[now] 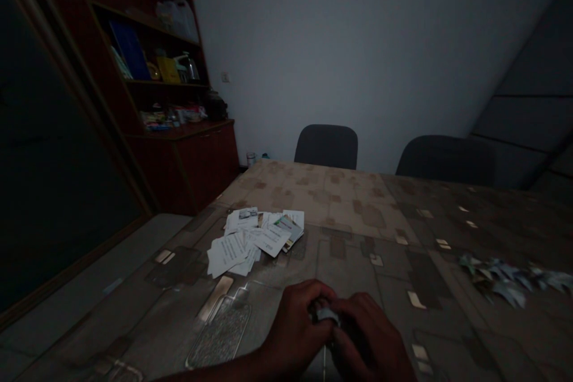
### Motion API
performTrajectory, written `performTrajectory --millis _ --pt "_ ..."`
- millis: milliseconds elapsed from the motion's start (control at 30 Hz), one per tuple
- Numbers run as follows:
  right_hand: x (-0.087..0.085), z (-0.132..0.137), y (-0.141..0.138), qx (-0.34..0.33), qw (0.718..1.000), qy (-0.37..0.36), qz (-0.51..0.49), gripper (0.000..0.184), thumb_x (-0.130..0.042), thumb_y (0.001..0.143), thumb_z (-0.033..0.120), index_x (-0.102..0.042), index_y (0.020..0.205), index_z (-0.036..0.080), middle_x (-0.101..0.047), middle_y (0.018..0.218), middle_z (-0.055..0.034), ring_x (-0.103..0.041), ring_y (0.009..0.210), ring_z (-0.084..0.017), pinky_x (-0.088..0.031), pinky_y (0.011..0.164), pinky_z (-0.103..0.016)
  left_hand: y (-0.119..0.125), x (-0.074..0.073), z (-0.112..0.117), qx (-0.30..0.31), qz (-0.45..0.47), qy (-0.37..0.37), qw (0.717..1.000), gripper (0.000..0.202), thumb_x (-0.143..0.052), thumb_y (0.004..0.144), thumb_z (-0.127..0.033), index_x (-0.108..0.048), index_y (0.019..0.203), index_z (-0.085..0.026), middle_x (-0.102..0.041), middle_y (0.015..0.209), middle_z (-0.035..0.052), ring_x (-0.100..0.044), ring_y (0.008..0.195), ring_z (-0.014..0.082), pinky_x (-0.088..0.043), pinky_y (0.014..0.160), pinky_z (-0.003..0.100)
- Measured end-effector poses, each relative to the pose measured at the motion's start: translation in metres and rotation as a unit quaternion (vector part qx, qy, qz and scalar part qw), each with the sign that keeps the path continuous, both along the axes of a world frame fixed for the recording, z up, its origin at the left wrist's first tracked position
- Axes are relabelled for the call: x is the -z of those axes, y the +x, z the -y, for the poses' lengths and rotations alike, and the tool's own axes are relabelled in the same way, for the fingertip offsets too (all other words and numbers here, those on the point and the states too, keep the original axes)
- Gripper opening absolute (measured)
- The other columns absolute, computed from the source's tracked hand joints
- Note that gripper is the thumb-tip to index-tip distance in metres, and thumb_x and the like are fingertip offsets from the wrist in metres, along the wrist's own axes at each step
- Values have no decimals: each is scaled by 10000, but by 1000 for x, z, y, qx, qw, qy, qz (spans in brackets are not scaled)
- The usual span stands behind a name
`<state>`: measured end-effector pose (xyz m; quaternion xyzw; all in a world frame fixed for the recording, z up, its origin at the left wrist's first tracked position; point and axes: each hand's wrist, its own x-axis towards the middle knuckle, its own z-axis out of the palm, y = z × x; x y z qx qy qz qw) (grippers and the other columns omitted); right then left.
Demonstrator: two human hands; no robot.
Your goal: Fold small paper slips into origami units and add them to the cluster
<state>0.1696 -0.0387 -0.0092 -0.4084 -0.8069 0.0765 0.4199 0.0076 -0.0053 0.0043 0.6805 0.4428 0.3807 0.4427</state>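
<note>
My left hand (299, 323) and my right hand (369, 334) meet close together over the near part of the table. Between their closed fingers shows a small pale piece of folded paper (327, 314), mostly covered by the fingers and thumbs. A loose pile of printed white cards (237, 250) lies ahead and to the left of the hands. Among them is a card with a green and grey picture (289, 228). Farther right rests a cluster of small pointed folded-paper shapes (510, 280), pale with some greenish parts.
A patterned tablecloth covers the table (353, 191). Two grey chairs, one in the middle (326, 146) and one to the right (443, 158), stand at its far side. At the left, a reddish-brown cabinet (206, 158) holds assorted items on its shelves. The room is dim.
</note>
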Motion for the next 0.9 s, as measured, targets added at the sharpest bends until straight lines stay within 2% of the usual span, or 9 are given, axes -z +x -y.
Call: performTrajectory --millis 200,300,400,467,567,733,900 --pt "1 3 0 43 986 -129 -96 143 -504 914 247 -612 1008 247 -655 795 13 -647 678 -148 -500 616 -209 -2 -1 1 17 15 -28 999 325 -552 632 -50 -728 895 -126 -662 792 46 -592 750 187 -437 685 257" --pt "4 3 2 60 970 -197 -126 170 -503 922 325 -621 993 225 -683 812 -7 -662 711 -167 -505 642 -226 -5 -1 -1 51 59 -51 996 293 -592 704 -143 -729 962 -136 -656 833 49 -594 777 193 -446 696 266" --pt "6 3 1 78 955 -232 -167 233 -501 917 401 -623 978 212 -681 788 -15 -660 724 -185 -497 654 -246 -9 -2 -5 99 128 -102 982 283 -576 801 -264 -720 998 -121 -655 851 62 -595 777 192 -453 704 279" --pt "5 4 -2 87 950 -232 -190 265 -488 914 433 -625 957 210 -672 758 -12 -651 705 -186 -486 644 -251 -10 -1 -6 119 153 -129 972 319 -561 847 -334 -713 1012 -107 -655 845 66 -589 751 182 -451 703 284" --pt "2 7 -6 99 953 -209 -197 260 -475 906 420 -628 931 211 -666 723 -3 -636 651 -178 -473 612 -248 -9 2 -6 115 153 -145 971 332 -615 830 -369 -701 1007 -101 -638 814 51 -569 725 166 -432 679 268" --pt "-3 10 -6 109 966 -164 -170 220 -451 900 353 -615 930 210 -675 681 4 -626 570 -170 -482 569 -250 -5 7 -3 80 121 -103 984 275 -679 732 -252 -717 960 -105 -596 756 20 -545 708 157 -408 648 254" --pt "-3 10 -4 118 975 -130 -138 164 -465 876 277 -621 881 226 -673 637 17 -625 522 -160 -477 520 -229 -5 -2 0 73 82 -48 993 231 -683 694 -165 -748 907 -106 -615 758 35 -560 720 166 -415 669 261"
